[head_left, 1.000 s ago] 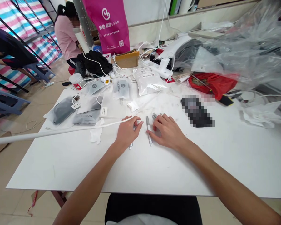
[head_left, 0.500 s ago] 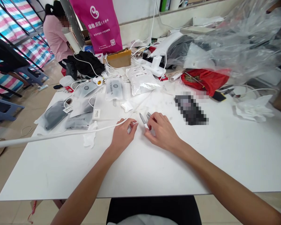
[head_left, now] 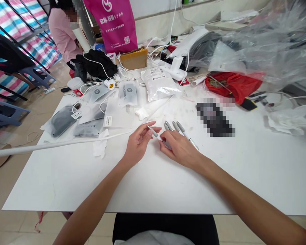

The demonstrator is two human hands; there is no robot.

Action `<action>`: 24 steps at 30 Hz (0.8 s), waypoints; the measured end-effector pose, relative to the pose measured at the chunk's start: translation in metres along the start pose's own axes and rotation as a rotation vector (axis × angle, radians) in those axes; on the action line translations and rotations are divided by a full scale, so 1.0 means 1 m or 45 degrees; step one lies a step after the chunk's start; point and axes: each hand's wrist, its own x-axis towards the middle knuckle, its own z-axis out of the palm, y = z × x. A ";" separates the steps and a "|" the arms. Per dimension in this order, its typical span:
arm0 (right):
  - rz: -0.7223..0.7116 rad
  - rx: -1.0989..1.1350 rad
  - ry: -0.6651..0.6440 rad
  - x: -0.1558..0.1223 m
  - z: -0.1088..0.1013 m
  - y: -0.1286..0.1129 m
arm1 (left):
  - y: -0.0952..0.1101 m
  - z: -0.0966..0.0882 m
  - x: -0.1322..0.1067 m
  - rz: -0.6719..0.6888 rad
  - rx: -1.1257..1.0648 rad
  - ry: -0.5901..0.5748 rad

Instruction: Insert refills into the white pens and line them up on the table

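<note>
Both my hands meet over the middle of the white table (head_left: 168, 190). My right hand (head_left: 180, 148) pinches a slim silver pen (head_left: 154, 132) near its lower end. My left hand (head_left: 139, 143) has its fingertips closed on the same pen's upper end. Three more silver pens (head_left: 180, 129) lie side by side on the table just beyond my right hand, pointing away to the left.
Grey and white product pouches (head_left: 91, 112) lie at the left, with a white cable (head_left: 53, 144) running off the table's left edge. Behind are a magenta bag (head_left: 114, 23), a power strip (head_left: 170, 68), a red bag (head_left: 234, 85) and clear plastic sheeting (head_left: 270, 44). A person in pink sits at the back left.
My right hand has lifted one pen off the table and my left hand has come onto its tip. The other pens are now uncovered beyond my right hand.
</note>
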 end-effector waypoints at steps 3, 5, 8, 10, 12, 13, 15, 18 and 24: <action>0.145 0.171 -0.073 -0.002 -0.002 -0.002 | 0.004 -0.001 0.002 -0.003 -0.240 -0.031; 0.210 0.270 -0.097 -0.003 -0.003 -0.001 | 0.005 -0.002 0.003 -0.021 -0.352 -0.018; 0.258 0.313 -0.099 -0.004 -0.003 0.001 | 0.004 -0.003 0.005 -0.042 -0.385 0.043; 0.278 0.293 -0.100 -0.005 -0.001 0.003 | 0.003 -0.005 0.006 -0.052 -0.360 0.074; 0.270 0.268 -0.098 -0.006 0.001 0.005 | 0.003 -0.006 0.006 -0.070 -0.345 0.088; 0.254 0.256 -0.094 -0.007 0.002 0.005 | 0.004 -0.006 0.006 -0.078 -0.346 0.095; 0.216 0.206 -0.080 -0.007 0.003 0.004 | 0.006 -0.007 0.006 -0.084 -0.355 0.110; 0.158 0.033 -0.074 -0.006 0.003 0.002 | 0.009 -0.006 0.005 -0.096 -0.361 0.147; 0.013 -0.281 -0.056 -0.003 0.000 0.008 | 0.004 0.000 0.005 -0.205 -0.348 0.318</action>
